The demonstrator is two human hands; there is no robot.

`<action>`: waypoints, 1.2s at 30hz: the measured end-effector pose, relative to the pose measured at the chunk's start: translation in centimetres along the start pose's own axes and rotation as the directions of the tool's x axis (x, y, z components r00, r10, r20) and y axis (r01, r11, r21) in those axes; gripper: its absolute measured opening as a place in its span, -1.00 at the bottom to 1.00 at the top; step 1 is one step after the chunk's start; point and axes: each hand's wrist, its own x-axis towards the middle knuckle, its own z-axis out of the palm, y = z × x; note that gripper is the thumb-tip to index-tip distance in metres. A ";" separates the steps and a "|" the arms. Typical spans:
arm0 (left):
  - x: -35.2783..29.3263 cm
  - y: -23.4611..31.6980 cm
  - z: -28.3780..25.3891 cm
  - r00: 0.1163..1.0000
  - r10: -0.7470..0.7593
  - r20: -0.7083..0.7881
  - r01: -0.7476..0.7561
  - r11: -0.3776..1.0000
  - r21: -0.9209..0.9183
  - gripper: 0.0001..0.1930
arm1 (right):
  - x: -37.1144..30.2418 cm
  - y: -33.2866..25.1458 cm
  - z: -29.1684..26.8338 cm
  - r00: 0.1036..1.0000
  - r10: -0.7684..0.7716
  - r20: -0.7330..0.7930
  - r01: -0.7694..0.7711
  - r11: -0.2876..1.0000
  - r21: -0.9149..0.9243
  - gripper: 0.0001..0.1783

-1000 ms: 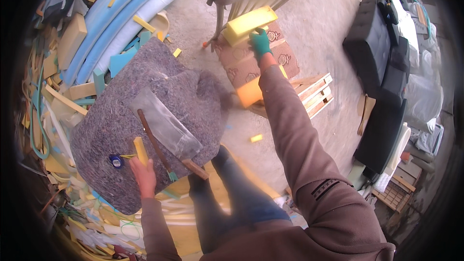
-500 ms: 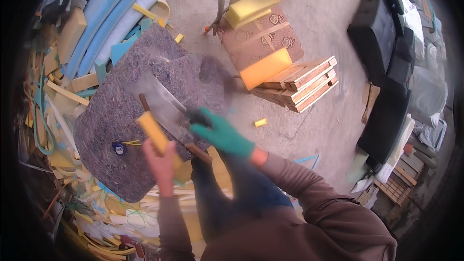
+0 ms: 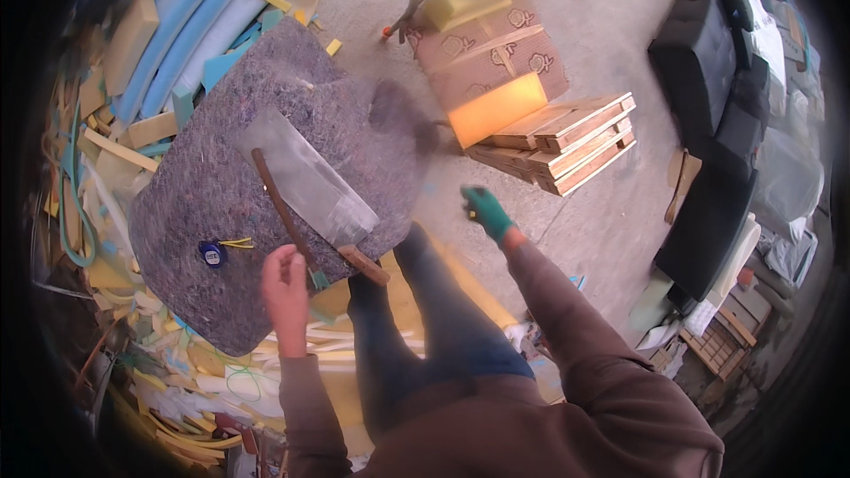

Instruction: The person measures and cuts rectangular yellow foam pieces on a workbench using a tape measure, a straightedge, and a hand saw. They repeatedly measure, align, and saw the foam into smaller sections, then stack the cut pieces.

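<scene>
My left hand [image 3: 285,281], bare, hovers by the near edge of a grey felt-like covered surface [image 3: 204,204], open, fingers up and holding nothing. My right hand [image 3: 489,212], in a green glove, reaches out over the floor right of that surface. Its fingers are curled, with a yellow speck by them; what they hold, if anything, cannot be made out. On the felt lie a wide grey flat plate [image 3: 310,181], a thin brown stick [image 3: 282,204] along it, and a short brown wooden piece [image 3: 363,264] at its near end. A blue tape measure [image 3: 212,254] lies left of my left hand.
Foam offcuts [image 3: 106,159] and blue-white rolls [image 3: 199,31] crowd the left. Ahead stand a patterned cushion block [image 3: 478,53] with an orange foam block [image 3: 498,111], beside wooden pallets [image 3: 567,146]. Black padded seats [image 3: 699,53] line the right.
The yellow foam block that my left hand held is out of sight, and that hand is empty. My right hand has moved from the plate out to the right.
</scene>
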 end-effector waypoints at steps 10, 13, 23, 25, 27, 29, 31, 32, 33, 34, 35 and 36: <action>-3.0 -6.0 -0.3 0.990 -0.135 -0.039 0.130 0.986 -0.105 -0.78 | 11.8 -7.4 2.5 1.000 0.027 -0.005 -0.013 0.621 0.784 -0.43; -3.4 -4.8 1.3 0.992 -0.120 -0.024 0.115 0.979 -0.169 -0.80 | 9.4 -8.1 1.6 0.953 -0.193 0.233 -0.074 0.599 0.797 -0.51; -4.3 4.7 3.4 0.966 0.250 -0.066 -0.253 0.865 -0.434 -0.52 | -15.8 -11.8 15.7 0.856 -0.386 0.344 0.200 0.861 0.467 -0.50; -4.5 4.4 1.4 0.974 0.216 -0.066 -0.224 0.882 -0.415 -0.46 | -19.5 -9.9 20.1 0.800 -0.353 0.486 0.237 0.929 0.285 -0.47; -4.2 2.2 -2.1 0.973 0.224 -0.050 -0.225 0.890 -0.396 -0.49 | -20.8 -7.9 24.6 0.772 -0.300 0.560 0.300 0.949 0.094 -0.37; -4.2 -1.4 -6.3 0.992 0.126 0.026 -0.089 0.817 -0.570 -0.51 | -21.5 -6.1 27.1 0.723 -0.317 0.613 0.299 0.945 0.135 -0.34; -4.6 -5.6 -10.7 0.991 0.104 0.082 -0.027 0.764 -0.645 -0.53 | -21.6 -5.3 28.9 0.739 -0.332 0.586 0.378 0.925 0.046 -0.35; -4.9 -7.8 -13.0 0.991 0.075 0.112 0.010 0.786 -0.619 -0.52 | -21.8 -5.1 29.4 0.693 -0.398 0.601 0.416 0.902 0.117 -0.33; -5.1 -9.8 -14.8 0.988 0.086 0.126 0.013 0.777 -0.630 -0.52 | -22.0 -5.1 29.7 0.698 -0.404 0.592 0.415 0.901 0.125 -0.31; -5.4 -11.6 -16.6 0.986 0.066 0.152 0.044 0.778 -0.626 -0.52 | -22.2 -5.1 30.3 0.702 -0.409 0.582 0.414 0.900 0.134 -0.29; -5.6 -13.3 -18.1 0.982 0.052 0.183 0.076 0.772 -0.631 -0.52 | -22.5 -4.9 30.8 0.632 -0.488 0.602 0.428 0.867 0.254 -0.31; -5.6 -14.8 -19.2 0.980 0.067 0.189 0.065 0.785 -0.616 -0.52 | -22.5 -4.8 31.5 0.685 -0.443 0.579 0.421 0.889 0.181 -0.31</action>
